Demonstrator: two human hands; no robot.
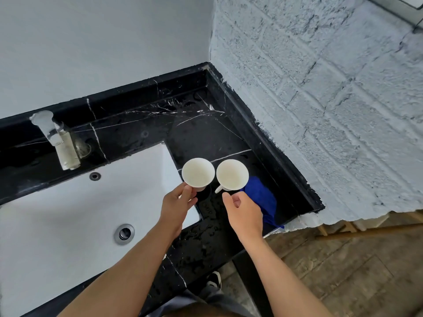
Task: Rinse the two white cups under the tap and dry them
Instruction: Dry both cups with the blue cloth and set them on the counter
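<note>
Two white cups stand side by side on the black marble counter [194, 133], just right of the sink. My left hand [177, 208] grips the left cup [198, 172] low on its near side. The right cup [232, 174] has its handle turned toward me. My right hand [243, 212] hovers just short of that handle, fingers loosely curled and holding nothing. A blue cloth [262, 199] lies on the counter behind the right cup, partly hidden under my right hand. The tap [60, 145] stands at the far left, with no water running.
The white sink basin [57, 213] fills the lower left, with a drain [124, 233] and an overflow hole [95, 176]. Water drops cover the near counter. A rough white brick wall [320, 110] bounds the counter on the right. Wooden floor lies below right.
</note>
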